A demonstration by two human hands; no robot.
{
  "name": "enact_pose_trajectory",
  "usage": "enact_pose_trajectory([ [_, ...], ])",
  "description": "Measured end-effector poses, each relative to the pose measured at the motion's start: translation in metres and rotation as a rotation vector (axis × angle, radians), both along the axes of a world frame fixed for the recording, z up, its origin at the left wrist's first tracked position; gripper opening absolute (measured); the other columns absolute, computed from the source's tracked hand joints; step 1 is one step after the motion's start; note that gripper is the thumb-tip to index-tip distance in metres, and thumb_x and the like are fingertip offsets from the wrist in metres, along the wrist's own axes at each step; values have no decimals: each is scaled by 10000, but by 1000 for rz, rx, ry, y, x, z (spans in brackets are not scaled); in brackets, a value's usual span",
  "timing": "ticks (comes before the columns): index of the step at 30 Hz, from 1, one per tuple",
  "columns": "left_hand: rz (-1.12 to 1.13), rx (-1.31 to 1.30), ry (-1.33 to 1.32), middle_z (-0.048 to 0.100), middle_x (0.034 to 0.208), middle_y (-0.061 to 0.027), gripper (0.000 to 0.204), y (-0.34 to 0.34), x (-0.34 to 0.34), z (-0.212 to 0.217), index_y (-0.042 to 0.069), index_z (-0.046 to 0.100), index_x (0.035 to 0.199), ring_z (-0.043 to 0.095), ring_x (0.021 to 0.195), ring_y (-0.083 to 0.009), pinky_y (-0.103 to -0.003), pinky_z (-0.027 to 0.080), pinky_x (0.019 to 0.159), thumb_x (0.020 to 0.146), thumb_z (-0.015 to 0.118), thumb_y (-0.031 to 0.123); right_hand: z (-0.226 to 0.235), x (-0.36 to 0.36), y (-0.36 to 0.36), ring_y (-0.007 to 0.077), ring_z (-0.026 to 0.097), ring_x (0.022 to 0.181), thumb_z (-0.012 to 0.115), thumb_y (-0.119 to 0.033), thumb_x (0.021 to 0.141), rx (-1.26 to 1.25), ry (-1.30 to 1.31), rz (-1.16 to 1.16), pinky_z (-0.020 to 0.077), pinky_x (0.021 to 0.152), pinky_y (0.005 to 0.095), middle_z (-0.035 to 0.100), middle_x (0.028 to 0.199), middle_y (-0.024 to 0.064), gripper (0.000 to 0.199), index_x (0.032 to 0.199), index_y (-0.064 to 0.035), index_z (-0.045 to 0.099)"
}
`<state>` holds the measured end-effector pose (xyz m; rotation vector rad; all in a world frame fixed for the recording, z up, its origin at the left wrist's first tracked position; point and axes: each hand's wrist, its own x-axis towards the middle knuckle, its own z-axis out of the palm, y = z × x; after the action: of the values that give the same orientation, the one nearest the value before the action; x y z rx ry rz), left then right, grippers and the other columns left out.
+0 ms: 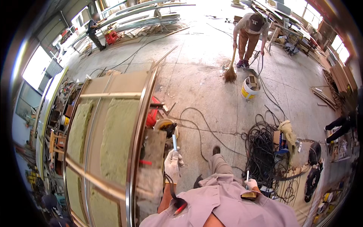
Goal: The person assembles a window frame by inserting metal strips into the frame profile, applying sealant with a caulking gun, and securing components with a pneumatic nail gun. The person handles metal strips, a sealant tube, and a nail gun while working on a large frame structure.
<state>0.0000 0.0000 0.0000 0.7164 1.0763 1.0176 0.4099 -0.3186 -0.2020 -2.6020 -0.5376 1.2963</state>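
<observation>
My left hand (172, 165), in a white work glove, is closed round a narrow light-blue strip (174, 142) that points up and away from me. Beside it, on the left, stands a large framed panel (130, 166) with metal edges, wooden battens and yellowish insulation slabs (120, 125). My right hand (251, 184), also gloved, is low by my right hip, closed round a thin white stick (247, 175). A yellow object (248, 195) shows just below that hand; its kind is unclear. A black and red item (180, 208) lies against my left forearm.
Ahead, a person (251, 34) sweeps with a straw broom (230, 73) beside a white bucket (249, 89). A heap of black cable (261, 147) lies to the right, with hoses crossing the concrete. Another person (93, 32) stands far left near stacked metal lengths (147, 24).
</observation>
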Motion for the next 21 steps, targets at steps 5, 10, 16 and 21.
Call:
enact_pose_trajectory([
  [5,83,-3,43,571,772,28,312,185,95,4,49,601,1257,532,586,-49,-216,452,522,1064,556,291,-100,123,149,368,723,950,726,-384,765,-152,-29,87,556,870,426,742,988,236,458,987,15,762],
  [10,257,-139,42,572,756,28,285,334,149,0,47,645,1183,515,545,-67,-232,426,466,1048,587,292,-90,185,463,328,713,835,686,-399,847,42,3,346,555,776,432,725,881,202,424,925,16,734],
  [16,308,-132,-18,574,764,25,289,524,212,12,40,646,1197,517,544,-69,-234,430,473,1044,593,280,24,207,849,196,690,682,676,-281,901,398,169,268,549,656,352,718,786,117,294,961,6,696],
  [21,377,-120,-43,576,772,22,294,715,241,-19,35,646,1209,519,544,-72,-235,433,478,1040,597,270,63,197,1077,163,679,710,672,-280,928,480,205,330,541,661,326,702,775,96,300,976,16,681],
])
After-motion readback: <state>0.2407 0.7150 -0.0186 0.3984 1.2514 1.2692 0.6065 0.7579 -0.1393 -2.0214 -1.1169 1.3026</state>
